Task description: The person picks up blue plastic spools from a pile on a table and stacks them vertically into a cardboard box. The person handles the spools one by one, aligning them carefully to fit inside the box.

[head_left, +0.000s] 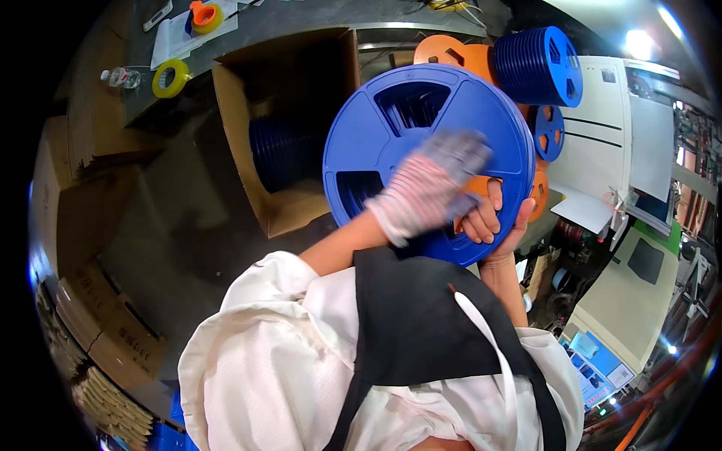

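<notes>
Large blue plastic reels (492, 101), apparently several stacked together, are held up in front of my body with their spoked face toward me. My right hand (489, 225), bare, grips them at the lower right. Its fingers come through a window in the reel and its thumb lies along the outer rim. My left hand (436, 177), in a grey and pink striped glove, is over the middle of the reel face. Motion blurs its fingers, so their pose and whether they touch the reel are unclear.
An open cardboard box (241, 143) holding dark blue reels (282, 154) stands left of the reels. Beyond are orange reels (436, 51) and another blue reel stack (538, 66). A grey table (301, 16) bears yellow tape (171, 78) and a plastic bottle (120, 77). Cartons (124, 346) stand at left.
</notes>
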`<state>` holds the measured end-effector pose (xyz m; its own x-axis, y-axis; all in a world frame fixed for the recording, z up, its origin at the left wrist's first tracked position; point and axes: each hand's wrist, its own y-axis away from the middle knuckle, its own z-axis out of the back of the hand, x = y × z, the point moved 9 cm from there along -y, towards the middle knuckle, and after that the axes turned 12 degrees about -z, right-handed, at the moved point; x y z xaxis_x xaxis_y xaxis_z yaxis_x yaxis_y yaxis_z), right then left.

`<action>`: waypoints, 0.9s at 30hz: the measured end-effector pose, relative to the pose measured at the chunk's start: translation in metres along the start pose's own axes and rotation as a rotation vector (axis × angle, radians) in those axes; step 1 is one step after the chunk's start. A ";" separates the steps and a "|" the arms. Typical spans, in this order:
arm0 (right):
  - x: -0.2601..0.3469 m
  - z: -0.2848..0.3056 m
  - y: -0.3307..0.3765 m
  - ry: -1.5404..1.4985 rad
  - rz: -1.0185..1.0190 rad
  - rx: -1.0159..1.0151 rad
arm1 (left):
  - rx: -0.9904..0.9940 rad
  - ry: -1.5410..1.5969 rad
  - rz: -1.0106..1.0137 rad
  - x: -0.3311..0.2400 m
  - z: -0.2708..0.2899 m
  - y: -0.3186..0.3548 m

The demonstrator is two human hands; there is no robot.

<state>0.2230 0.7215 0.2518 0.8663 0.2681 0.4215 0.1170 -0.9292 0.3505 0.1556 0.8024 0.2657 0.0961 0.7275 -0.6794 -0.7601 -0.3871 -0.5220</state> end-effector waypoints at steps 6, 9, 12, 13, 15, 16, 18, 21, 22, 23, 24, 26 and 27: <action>0.012 0.002 -0.001 0.019 0.050 -0.027 | -0.023 -0.321 0.640 0.160 -0.001 0.209; 0.016 0.017 0.002 -0.106 0.099 -0.057 | 0.226 -0.220 0.155 0.091 0.015 0.184; 0.020 0.017 -0.010 -0.184 0.093 -0.082 | 0.211 -0.023 -0.002 0.040 0.024 0.160; 0.018 0.013 -0.013 -0.177 0.046 -0.038 | 0.273 -0.122 -0.066 0.042 0.018 0.165; 0.020 0.008 -0.019 -0.156 0.028 -0.127 | 0.345 -0.204 -0.095 0.045 0.013 0.167; 0.021 0.006 -0.022 -0.146 0.021 -0.172 | 0.356 -0.185 -0.059 0.047 0.013 0.168; 0.033 0.007 -0.021 0.110 0.059 -0.414 | 0.337 -0.099 0.024 0.049 0.022 0.165; 0.038 0.002 -0.019 0.295 0.076 -0.625 | 0.146 0.092 0.204 0.052 0.047 0.175; 0.038 0.005 -0.020 0.298 0.059 -0.562 | 0.149 0.244 0.464 0.069 0.042 0.199; 0.035 0.009 -0.020 0.299 0.035 -0.496 | -0.040 0.461 0.521 0.071 0.047 0.205; 0.036 0.015 -0.016 0.306 0.040 -0.510 | -0.233 0.675 0.566 0.073 0.055 0.207; 0.037 0.026 -0.008 0.316 0.050 -0.532 | -0.558 1.108 0.763 0.074 0.058 0.218; 0.037 0.030 -0.003 0.301 0.068 -0.580 | -0.729 1.325 0.856 0.075 0.057 0.226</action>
<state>0.2688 0.7263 0.2415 0.6787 0.3511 0.6451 -0.2873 -0.6814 0.6732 -0.0458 0.8024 0.1262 0.5562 -0.5781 -0.5971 -0.4875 -0.8088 0.3289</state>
